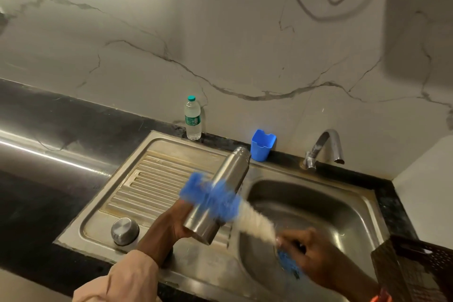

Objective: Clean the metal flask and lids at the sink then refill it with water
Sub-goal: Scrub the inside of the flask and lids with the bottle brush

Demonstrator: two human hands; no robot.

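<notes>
I see the L hand [171, 227] wrapped round the low end of the flask [220, 193], fingers curled on it. The flask is tilted, its top toward the wall, its bottom toward me, held over the edge btw the drain board [147, 179] and the sink [318, 203] bowl.

The R hand [311, 252] grips the handle of a brush [220, 200], over the bowl. The handle is mostly hidden in the fingers, so I can't see its shape. The brush has white bristles near the hand and blue ones at the tip. The blue part lies across the flask's side, touching it, but it's all blur, so I can't tell where the bristles end.

Something blue sits in the bowl under the R hand. It's half hidden; can't tell what it is.

One lid [125, 231], round and metal, rests on the drain board, near the L wrist. I can't spot any other lid.

By the wall: a water bottle [193, 119], a blue cup [262, 145], the tap [326, 149]. A dark crate [416, 272] is cut off at the bottom R corner.
</notes>
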